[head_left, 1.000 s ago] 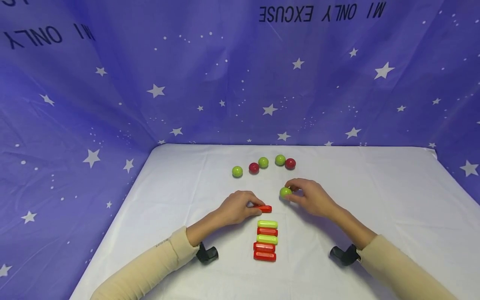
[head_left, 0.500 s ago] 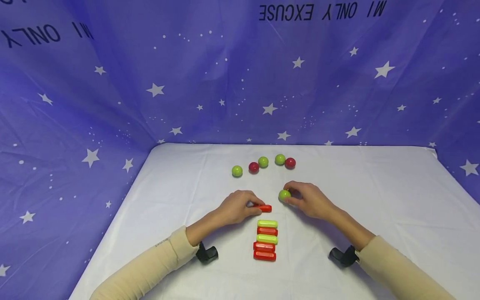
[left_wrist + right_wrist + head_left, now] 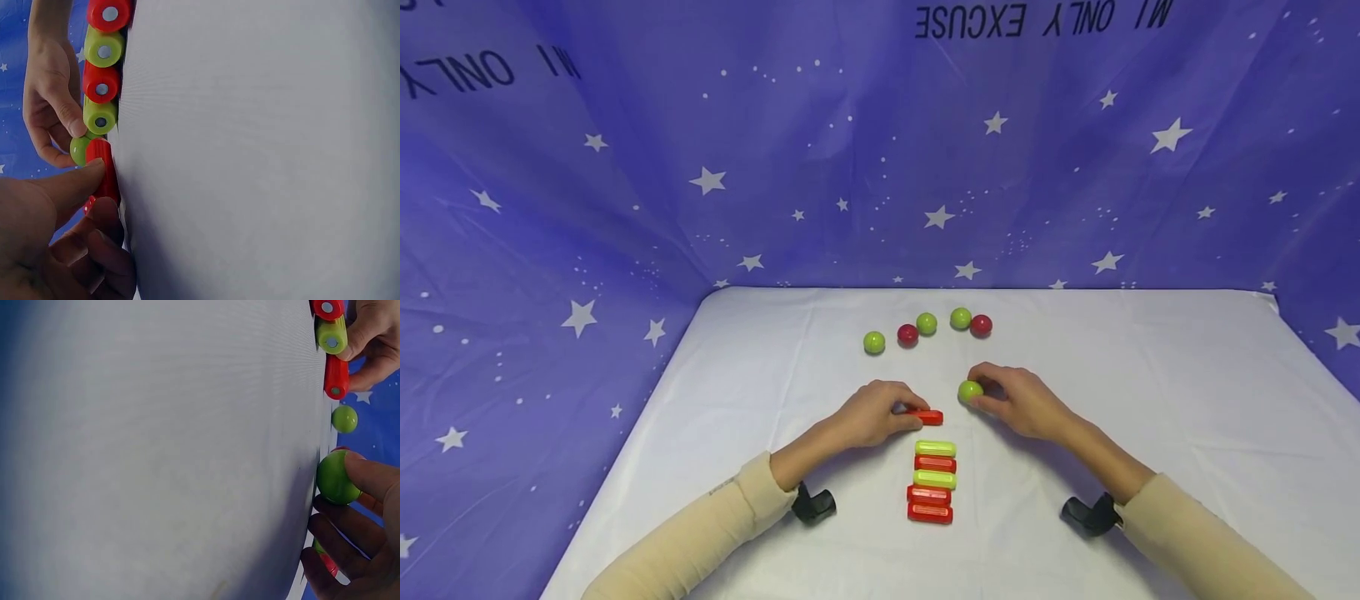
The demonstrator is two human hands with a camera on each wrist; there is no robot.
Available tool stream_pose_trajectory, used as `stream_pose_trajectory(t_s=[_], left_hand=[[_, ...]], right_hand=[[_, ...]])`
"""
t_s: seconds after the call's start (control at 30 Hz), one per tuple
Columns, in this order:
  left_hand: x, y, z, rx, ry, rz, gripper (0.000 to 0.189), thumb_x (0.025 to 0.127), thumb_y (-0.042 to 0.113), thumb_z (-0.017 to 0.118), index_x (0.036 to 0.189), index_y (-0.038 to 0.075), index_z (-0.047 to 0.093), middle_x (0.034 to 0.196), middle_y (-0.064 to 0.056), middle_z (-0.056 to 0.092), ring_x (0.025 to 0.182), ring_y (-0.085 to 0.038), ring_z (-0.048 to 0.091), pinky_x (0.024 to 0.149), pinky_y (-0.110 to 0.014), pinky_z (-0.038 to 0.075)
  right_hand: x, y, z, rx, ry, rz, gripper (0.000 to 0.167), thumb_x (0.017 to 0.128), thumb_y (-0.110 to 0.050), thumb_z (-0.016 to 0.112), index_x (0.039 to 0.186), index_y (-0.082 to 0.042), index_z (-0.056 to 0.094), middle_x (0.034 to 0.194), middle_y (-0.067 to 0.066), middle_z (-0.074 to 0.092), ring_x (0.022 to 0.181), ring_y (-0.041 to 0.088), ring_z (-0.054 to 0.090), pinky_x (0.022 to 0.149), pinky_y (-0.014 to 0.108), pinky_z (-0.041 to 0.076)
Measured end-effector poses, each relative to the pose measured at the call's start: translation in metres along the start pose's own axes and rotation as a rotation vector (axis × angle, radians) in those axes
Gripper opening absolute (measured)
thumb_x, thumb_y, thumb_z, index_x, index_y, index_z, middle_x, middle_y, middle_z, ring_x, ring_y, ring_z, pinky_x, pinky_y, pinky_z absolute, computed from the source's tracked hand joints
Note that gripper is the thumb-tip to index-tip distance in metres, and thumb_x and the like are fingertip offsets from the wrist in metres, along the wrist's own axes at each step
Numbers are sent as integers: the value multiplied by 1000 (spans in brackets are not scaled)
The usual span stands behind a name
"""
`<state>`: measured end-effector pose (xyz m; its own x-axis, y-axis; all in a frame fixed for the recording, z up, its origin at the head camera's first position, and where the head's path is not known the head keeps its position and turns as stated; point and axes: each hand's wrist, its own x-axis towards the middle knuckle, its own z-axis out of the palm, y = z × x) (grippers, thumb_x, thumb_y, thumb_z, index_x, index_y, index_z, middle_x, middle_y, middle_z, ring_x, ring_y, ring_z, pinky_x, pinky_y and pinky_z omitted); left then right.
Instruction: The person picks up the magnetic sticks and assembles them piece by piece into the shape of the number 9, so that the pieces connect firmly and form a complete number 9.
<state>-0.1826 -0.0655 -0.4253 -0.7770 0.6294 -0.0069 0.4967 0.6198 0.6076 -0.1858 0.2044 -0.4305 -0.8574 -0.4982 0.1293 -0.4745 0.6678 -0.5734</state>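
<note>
"Holding what?"

"Pinching a red stick (image 3: pixel 928 417) in the left hand (image 3: pixel 874 414), a green ball (image 3: pixel 970 392) in the right hand (image 3: pixel 1022 402) — near each other, apart, well short of the far edge of the tabletop (image 3: pixel 1157 342)."

"Room to move?"

"Wide toward the right edge; tight toward the body, near a row of sticks (image 3: pixel 935 479)."

"Surfaces?"

"Glossy and round on the ball, grooved lengthwise on the row — lightly creased on the white cloth (image 3: pixel 1210 417)."

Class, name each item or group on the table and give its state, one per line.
Red grooved bar: pinched by the left hand.
Glossy green ball: held by the right hand.
Five red and yellow-green bars: lying side by side, unheld.
Five glossy red and green balls: resting, unheld.
White cloth: spread, lightly creased.
</note>
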Motion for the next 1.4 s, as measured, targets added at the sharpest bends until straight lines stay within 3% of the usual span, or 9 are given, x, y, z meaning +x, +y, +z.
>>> stream_pose_trajectory(t_s=[0.23, 0.47, 0.77, 1.13, 1.4], left_hand=[[4, -1, -3, -6, -15, -25, 28, 89, 21, 76, 116, 14, 73, 107, 5, 70, 92, -12, 57, 84, -31, 45], [7, -9, 0, -56, 0, 13, 21, 88, 23, 77, 108, 17, 76, 98, 12, 70, 87, -9, 57, 81, -30, 45], [24, -7, -6, -99, 58, 18, 19, 88, 20, 76, 107, 16, 76, 95, 11, 69, 68, -11, 52, 64, -26, 43], [45, -1, -3, -52, 67, 45, 18, 90, 19, 74, 108, 13, 76, 100, 6, 70, 79, -10, 56, 73, -26, 45], [46, -3, -1, -67, 80, 4, 17, 90, 18, 74, 107, 14, 76, 100, 5, 69, 77, -11, 56, 73, -27, 44]], right_hand=[[0, 1, -2, 16, 5, 0, 25, 89, -14, 74, 113, -12, 65, 102, -5, 67, 95, 17, 62, 90, 45, 49], [-1, 1, -2, 25, -3, -7, 25, 90, -14, 74, 113, -12, 66, 103, -5, 68, 97, 17, 63, 91, 45, 49], [0, -1, -2, 22, -3, 1, 25, 89, -13, 74, 113, -11, 66, 102, -5, 68, 97, 18, 63, 91, 46, 49], [-2, -1, -3, 7, 7, 5, 24, 89, -13, 74, 112, -12, 66, 100, -5, 67, 93, 17, 62, 89, 46, 49], [1, -2, -2, -6, -3, 5, 24, 90, -16, 74, 113, -12, 65, 100, -5, 67, 94, 19, 62, 89, 46, 48]])
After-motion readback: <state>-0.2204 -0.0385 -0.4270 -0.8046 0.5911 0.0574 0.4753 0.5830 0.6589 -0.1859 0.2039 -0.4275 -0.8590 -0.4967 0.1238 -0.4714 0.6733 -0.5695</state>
